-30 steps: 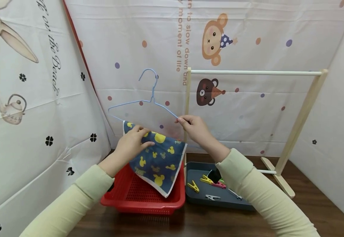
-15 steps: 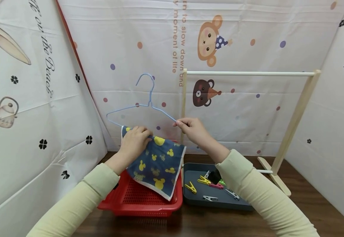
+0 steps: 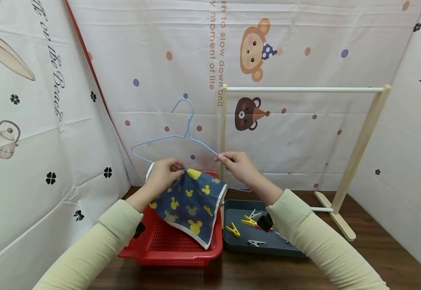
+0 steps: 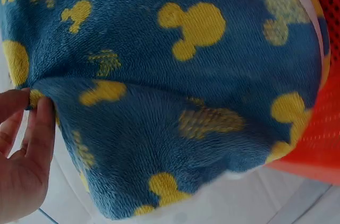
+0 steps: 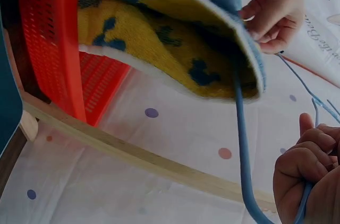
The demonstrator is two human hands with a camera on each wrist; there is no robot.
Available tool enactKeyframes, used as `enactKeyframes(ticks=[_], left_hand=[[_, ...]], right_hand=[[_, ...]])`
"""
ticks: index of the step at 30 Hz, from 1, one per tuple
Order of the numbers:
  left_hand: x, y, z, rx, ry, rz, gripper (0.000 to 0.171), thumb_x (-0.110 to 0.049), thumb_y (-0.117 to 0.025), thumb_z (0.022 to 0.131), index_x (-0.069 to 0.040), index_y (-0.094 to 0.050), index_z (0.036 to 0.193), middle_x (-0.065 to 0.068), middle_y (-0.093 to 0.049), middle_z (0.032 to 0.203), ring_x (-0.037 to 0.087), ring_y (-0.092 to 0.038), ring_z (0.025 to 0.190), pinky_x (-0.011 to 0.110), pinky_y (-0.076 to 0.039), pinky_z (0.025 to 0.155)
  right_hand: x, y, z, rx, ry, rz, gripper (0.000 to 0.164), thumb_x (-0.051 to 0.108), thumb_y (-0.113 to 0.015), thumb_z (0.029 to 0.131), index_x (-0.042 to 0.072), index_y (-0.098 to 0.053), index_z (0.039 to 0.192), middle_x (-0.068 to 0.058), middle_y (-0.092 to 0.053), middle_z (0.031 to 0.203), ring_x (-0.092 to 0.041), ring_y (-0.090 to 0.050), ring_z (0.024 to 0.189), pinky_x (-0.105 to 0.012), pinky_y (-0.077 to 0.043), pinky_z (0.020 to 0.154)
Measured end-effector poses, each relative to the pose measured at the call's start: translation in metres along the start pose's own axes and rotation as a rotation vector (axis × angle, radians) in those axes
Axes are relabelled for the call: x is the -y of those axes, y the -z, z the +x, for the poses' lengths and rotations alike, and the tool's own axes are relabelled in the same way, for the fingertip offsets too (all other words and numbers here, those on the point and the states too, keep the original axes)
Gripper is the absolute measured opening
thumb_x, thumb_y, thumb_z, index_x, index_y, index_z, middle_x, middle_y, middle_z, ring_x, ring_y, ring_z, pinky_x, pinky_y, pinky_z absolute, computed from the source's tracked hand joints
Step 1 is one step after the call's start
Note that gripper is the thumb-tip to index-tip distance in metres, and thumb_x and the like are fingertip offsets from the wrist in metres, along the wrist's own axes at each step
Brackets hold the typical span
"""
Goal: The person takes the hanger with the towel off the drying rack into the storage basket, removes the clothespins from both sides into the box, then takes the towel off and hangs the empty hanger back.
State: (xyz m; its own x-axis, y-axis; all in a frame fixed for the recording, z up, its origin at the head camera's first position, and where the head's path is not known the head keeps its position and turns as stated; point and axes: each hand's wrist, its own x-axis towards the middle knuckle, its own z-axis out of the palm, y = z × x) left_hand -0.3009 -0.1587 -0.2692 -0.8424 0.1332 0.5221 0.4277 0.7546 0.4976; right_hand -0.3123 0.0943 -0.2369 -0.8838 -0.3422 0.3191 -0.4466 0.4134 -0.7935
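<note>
My left hand (image 3: 164, 174) pinches the top edge of a small blue towel (image 3: 192, 203) with yellow mouse-head shapes and a pale border. In the left wrist view the towel (image 4: 127, 33) puckers at the fingertips of that hand (image 4: 26, 144). My right hand (image 3: 238, 164) grips the right shoulder of a blue wire hanger (image 3: 188, 128), its hook pointing up. The right wrist view shows the towel (image 5: 159, 38) folded over, yellow reverse inside, with the hanger's lower wire (image 5: 242, 144) running into the fold. Part of that wire is hidden by the cloth.
Under the towel stands a red perforated basket (image 3: 174, 257). To its right a dark grey tray (image 3: 237, 243) holds several clothespins (image 3: 233, 230). Behind is a wooden rack (image 3: 363, 141) with a white top bar (image 3: 304, 90). Printed cloth walls (image 3: 159, 36) enclose the table.
The hanger and right hand have come down slightly. My left hand, earlier laid over the towel, now pinches its top edge, and the cloth has bunched and sunk a little.
</note>
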Motion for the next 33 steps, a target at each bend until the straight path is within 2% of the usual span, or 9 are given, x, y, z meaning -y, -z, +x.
enactKeyframes(ticks=[4,8,10,15,19,22,25,29,33], left_hand=[[0.001,0.007,0.003,0.041,0.058,-0.086,0.013,-0.004,-0.07,0.092,-0.001,-0.078,0.101,0.018,-0.077,0.094,0.022,-0.071,0.076,0.034,-0.058,0.073],[-0.002,0.013,0.005,0.055,0.065,-0.131,0.015,-0.001,-0.067,0.091,0.001,-0.079,0.102,0.019,-0.077,0.093,0.014,-0.067,0.068,0.025,-0.053,0.066],[-0.004,0.016,0.006,0.042,0.055,-0.117,0.016,0.0,-0.066,0.091,0.002,-0.078,0.102,0.02,-0.075,0.096,0.013,-0.066,0.068,0.024,-0.052,0.066],[-0.012,0.028,0.007,0.011,0.051,-0.098,0.018,-0.001,-0.063,0.093,0.005,-0.077,0.103,0.023,-0.069,0.105,0.018,-0.071,0.073,0.029,-0.059,0.069],[-0.018,0.037,0.006,-0.005,0.062,-0.132,0.02,-0.002,-0.061,0.096,0.007,-0.076,0.106,0.024,-0.068,0.111,0.026,-0.075,0.085,0.032,-0.063,0.074],[-0.021,0.044,0.006,-0.017,0.056,-0.175,0.022,-0.003,-0.059,0.097,0.007,-0.075,0.107,0.025,-0.068,0.116,0.031,-0.075,0.093,0.027,-0.062,0.074],[-0.023,0.052,0.007,-0.027,0.054,-0.213,0.022,-0.004,-0.058,0.098,0.007,-0.074,0.107,0.025,-0.067,0.117,0.028,-0.075,0.093,0.021,-0.06,0.073],[-0.026,0.066,0.006,-0.036,0.073,-0.26,0.024,-0.006,-0.058,0.098,0.008,-0.073,0.111,0.026,-0.067,0.119,0.007,-0.072,0.082,0.016,-0.058,0.073],[-0.029,0.08,0.004,-0.057,0.1,-0.311,0.027,-0.01,-0.058,0.099,0.008,-0.071,0.114,0.021,-0.068,0.116,-0.004,-0.067,0.074,0.014,-0.057,0.074]], right_hand=[[-0.006,-0.003,-0.001,-0.025,0.039,-0.012,0.03,0.017,-0.053,0.107,-0.004,-0.072,0.117,-0.001,-0.039,0.065,-0.017,-0.031,0.058,-0.025,-0.025,0.053],[-0.011,-0.007,-0.003,-0.041,0.082,-0.049,0.028,0.015,-0.057,0.105,-0.005,-0.073,0.116,-0.014,-0.064,0.08,-0.016,-0.039,0.066,-0.024,-0.031,0.057],[-0.014,-0.009,-0.004,-0.038,0.1,-0.068,0.027,0.014,-0.058,0.105,-0.004,-0.074,0.117,-0.018,-0.067,0.085,-0.016,-0.039,0.066,-0.024,-0.031,0.058],[-0.022,-0.012,-0.006,-0.026,0.128,-0.087,0.027,0.012,-0.06,0.103,-0.005,-0.073,0.118,-0.021,-0.066,0.081,-0.017,-0.037,0.063,-0.024,-0.031,0.056],[-0.029,-0.013,-0.007,-0.033,0.138,-0.097,0.028,0.013,-0.059,0.104,-0.005,-0.073,0.119,-0.023,-0.075,0.111,-0.023,-0.053,0.077,-0.028,-0.042,0.068],[-0.033,-0.014,-0.008,-0.037,0.121,-0.105,0.029,0.015,-0.058,0.104,-0.004,-0.072,0.122,-0.023,-0.074,0.117,-0.025,-0.059,0.087,-0.03,-0.046,0.076],[-0.038,-0.015,-0.009,-0.039,0.098,-0.111,0.031,0.016,-0.058,0.105,-0.004,-0.071,0.124,-0.022,-0.074,0.105,-0.022,-0.055,0.085,-0.028,-0.043,0.074],[-0.044,-0.016,-0.012,-0.041,0.07,-0.124,0.032,0.016,-0.058,0.105,-0.003,-0.07,0.126,-0.011,-0.06,0.08,-0.018,-0.044,0.073,-0.027,-0.036,0.063],[-0.05,-0.019,-0.014,-0.05,0.048,-0.131,0.032,0.017,-0.059,0.104,-0.002,-0.07,0.127,-0.01,-0.059,0.078,-0.016,-0.039,0.067,-0.025,-0.034,0.058]])
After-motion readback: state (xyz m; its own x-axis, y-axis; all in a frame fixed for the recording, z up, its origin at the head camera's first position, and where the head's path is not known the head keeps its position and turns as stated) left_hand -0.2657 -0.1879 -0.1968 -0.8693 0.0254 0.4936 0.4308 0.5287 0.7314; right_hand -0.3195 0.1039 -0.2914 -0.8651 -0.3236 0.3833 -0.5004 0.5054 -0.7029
